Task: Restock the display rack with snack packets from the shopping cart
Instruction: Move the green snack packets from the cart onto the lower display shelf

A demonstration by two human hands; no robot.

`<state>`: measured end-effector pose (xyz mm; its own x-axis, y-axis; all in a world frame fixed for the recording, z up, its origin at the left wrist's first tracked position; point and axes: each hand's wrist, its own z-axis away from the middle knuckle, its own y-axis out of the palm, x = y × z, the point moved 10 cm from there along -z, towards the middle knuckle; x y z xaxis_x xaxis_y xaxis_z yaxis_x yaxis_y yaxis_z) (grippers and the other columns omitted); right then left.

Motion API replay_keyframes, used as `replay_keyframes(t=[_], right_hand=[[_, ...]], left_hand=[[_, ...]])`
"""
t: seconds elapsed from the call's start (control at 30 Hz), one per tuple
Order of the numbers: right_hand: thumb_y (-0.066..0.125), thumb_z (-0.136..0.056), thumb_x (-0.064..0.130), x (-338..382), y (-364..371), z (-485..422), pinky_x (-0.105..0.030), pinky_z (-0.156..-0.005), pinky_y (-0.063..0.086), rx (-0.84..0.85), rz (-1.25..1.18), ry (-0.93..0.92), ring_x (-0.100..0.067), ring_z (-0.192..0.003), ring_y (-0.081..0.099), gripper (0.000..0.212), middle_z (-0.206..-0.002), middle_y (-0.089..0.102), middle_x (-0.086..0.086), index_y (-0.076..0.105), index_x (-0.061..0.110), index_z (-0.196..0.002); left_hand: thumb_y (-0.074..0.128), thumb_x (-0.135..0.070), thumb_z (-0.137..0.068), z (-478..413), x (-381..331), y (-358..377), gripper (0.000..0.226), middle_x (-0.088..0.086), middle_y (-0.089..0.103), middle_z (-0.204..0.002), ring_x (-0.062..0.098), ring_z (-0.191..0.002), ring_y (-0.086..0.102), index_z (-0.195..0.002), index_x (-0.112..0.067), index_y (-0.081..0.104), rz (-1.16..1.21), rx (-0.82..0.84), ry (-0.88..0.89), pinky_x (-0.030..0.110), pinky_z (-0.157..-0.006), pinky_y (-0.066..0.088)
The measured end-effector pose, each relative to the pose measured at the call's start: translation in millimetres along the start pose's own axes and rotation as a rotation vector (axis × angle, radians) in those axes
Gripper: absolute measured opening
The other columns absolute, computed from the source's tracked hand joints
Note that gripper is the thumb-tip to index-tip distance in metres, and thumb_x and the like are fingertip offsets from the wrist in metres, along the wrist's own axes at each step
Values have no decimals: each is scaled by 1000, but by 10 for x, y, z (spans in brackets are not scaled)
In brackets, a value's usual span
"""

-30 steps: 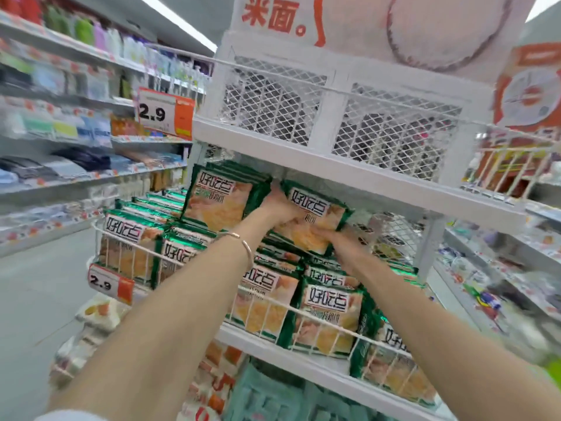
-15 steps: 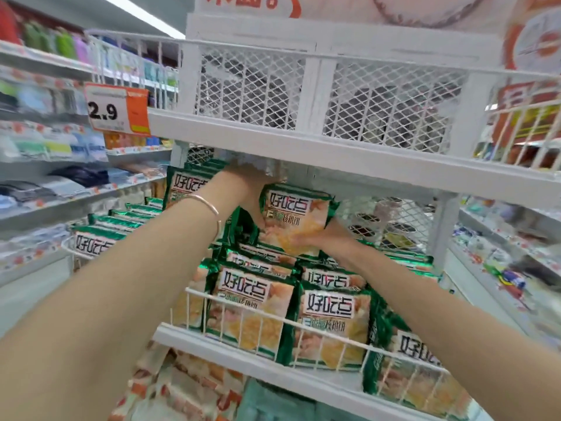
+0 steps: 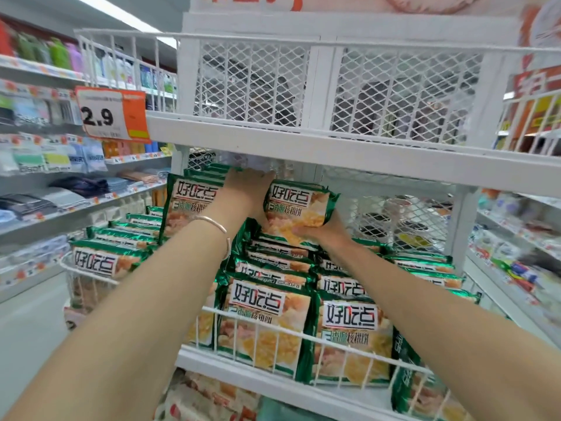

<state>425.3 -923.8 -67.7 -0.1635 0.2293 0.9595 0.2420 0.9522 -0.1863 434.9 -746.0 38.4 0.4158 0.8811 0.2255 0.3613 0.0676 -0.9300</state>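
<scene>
A green snack packet (image 3: 299,208) with a white label is held upright on top of the rear stack in the middle tier of the white display rack (image 3: 303,153). My right hand (image 3: 326,233) grips its lower right corner, thumb on the front. My left hand (image 3: 246,191) holds its upper left edge, with the fingers reaching behind it, between it and the tall left stack (image 3: 188,205). Several matching packets (image 3: 264,326) fill the tier behind the wire front rail (image 3: 334,340). The shopping cart is out of view.
The mesh-walled tier above (image 3: 252,86) hangs low over my hands. A 2.9 price tag (image 3: 112,113) sticks out at the left. A side basket (image 3: 94,262) holds more green packets. Store shelves run along both sides, and orange packets (image 3: 206,399) lie in the tier below.
Both hands have carried the packet up and back onto the rear stack and turned it more upright. My view has shifted closer to the rack.
</scene>
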Motion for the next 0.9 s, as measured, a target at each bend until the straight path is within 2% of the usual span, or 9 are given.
replay_keyframes(t=[0.17, 0.27, 0.33, 0.4, 0.47, 0.53, 0.67, 0.77, 0.9], right_hand=[[99, -50, 29, 229, 108, 236, -36, -106, 42, 53, 136, 80, -15, -114, 59, 104, -120, 63, 4, 40, 15, -135], [93, -60, 35, 279, 71, 317, -41, -115, 31, 99, 198, 95, -25, -142, 35, 130, -155, 35, -5, 6, 22, -156], [89, -64, 45, 471, -69, 379, -45, -121, 21, -12, 259, -56, -25, -149, 19, 137, -165, 11, -3, -11, 30, -156], [85, -64, 58, 809, -99, 547, -46, -122, 10, -94, 584, -351, -22, -152, 5, 134, -166, -2, 2, -9, 35, -156], [72, -70, 71, 955, 178, 676, -52, -122, -1, -55, 1173, -685, -26, -152, -7, 120, -166, -8, -4, -4, 38, -157], [50, -82, 77, 794, 410, 681, -56, -120, -8, 35, 1545, -837, -32, -151, -11, 100, -165, -7, -10, -4, 37, -157], [25, -86, 74, 628, 446, 559, -58, -120, -4, 32, 1643, -794, -35, -151, -6, 85, -165, -3, -13, -4, 36, -157], [24, -85, 74, 635, 430, 558, -59, -120, -4, 44, 1648, -749, -36, -151, -9, 86, -165, -6, -13, -5, 35, -157], [38, -90, 71, 695, 402, 590, -58, -120, -7, 151, 1556, -600, -33, -150, -18, 84, -165, -13, -9, -2, 38, -156]], left_hand=[[79, -76, -53, -4, 37, 50, 133, 5, 38, -157, 29, -142, 37, -157, -20, 16, -80, -50, -6, 53, -117, 28], [75, -79, -56, 7, 35, 85, 134, 5, 25, -163, 29, -149, 25, -158, -21, 10, -103, -12, -3, 55, -118, 21], [74, -80, -57, 11, 41, 94, 135, 4, 21, -164, 29, -150, 20, -159, -23, 7, -99, 4, 0, 57, -118, 18], [75, -79, -56, 7, 42, 114, 136, 4, 19, -165, 29, -151, 18, -159, -24, 5, -78, 15, 2, 57, -119, 15], [77, -78, -54, 5, 28, 112, 138, 3, 18, -165, 29, -151, 17, -159, -25, 5, -63, 4, 8, 58, -119, 14], [77, -80, -52, 14, 14, 103, 138, 4, 21, -164, 30, -150, 20, -158, -25, 8, -67, -21, 17, 58, -118, 17], [74, -83, -49, 42, -12, 83, 137, 6, 30, -160, 31, -146, 29, -156, -22, 14, -93, -78, 32, 57, -117, 24], [75, -81, -52, 74, -23, 58, 138, 8, 28, -161, 31, -146, 28, -158, -21, 9, -80, -75, 37, 57, -117, 23], [76, -79, -55, 164, 0, -42, 143, 5, 10, -166, 28, -152, 16, -159, -22, -3, -24, -27, 76, 52, -121, 15]])
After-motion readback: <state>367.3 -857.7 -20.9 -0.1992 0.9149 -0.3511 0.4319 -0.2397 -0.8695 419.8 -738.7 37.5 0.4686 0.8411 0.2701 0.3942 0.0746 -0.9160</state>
